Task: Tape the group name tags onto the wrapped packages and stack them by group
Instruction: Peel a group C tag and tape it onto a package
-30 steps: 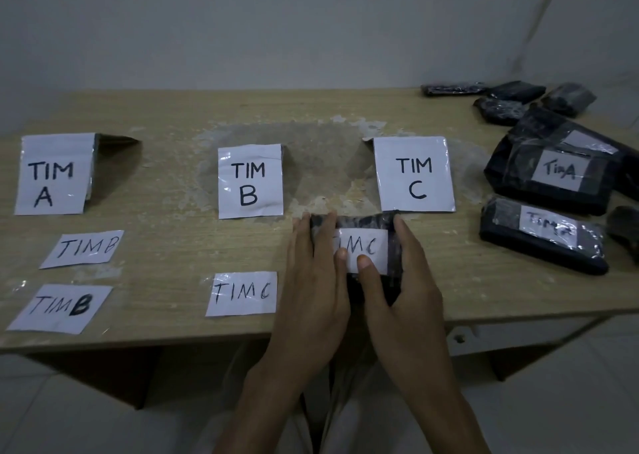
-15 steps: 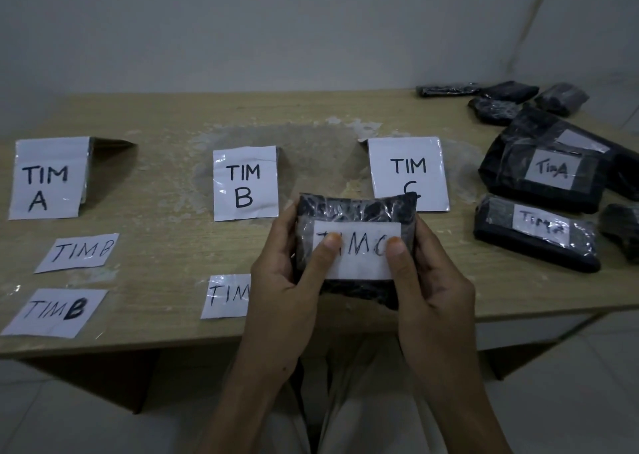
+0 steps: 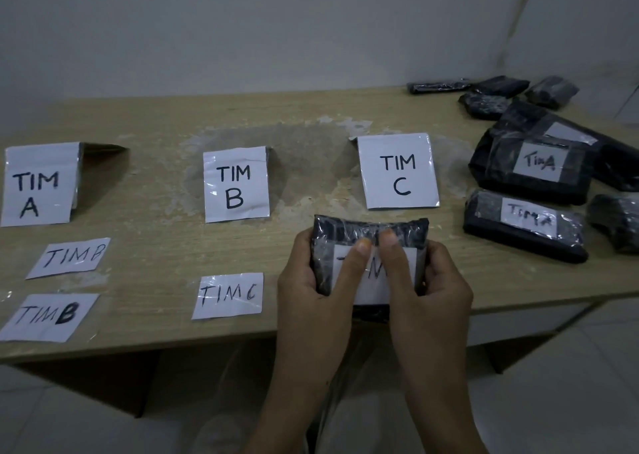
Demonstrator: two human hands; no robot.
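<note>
Left hand (image 3: 311, 291): my fingers are curled round the left end of the package (image 3: 370, 228), with the thumb laid over its face.
Right hand (image 3: 439, 291): it has the same hold on the right end, thumb on top.
Thumbs (image 3: 361, 248): they are side by side, with the tips at the top edge of the tag (image 3: 375, 275), pressing it onto the wrap.
Package: it is held between both hands over the near edge of the bench (image 3: 155, 246). Its long axis runs left to right across me.
Tag: its face is up and half hidden by my thumbs, so I can read only part of the lettering.
Way to go: the TIM C sign (image 3: 397, 171) stands just beyond the package's far edge, a little to my right.
Nearer hand: the right, by a small margin.
Judgement: once the tag is stuck, a short push straight away from me would put the package in front of that sign.
</note>
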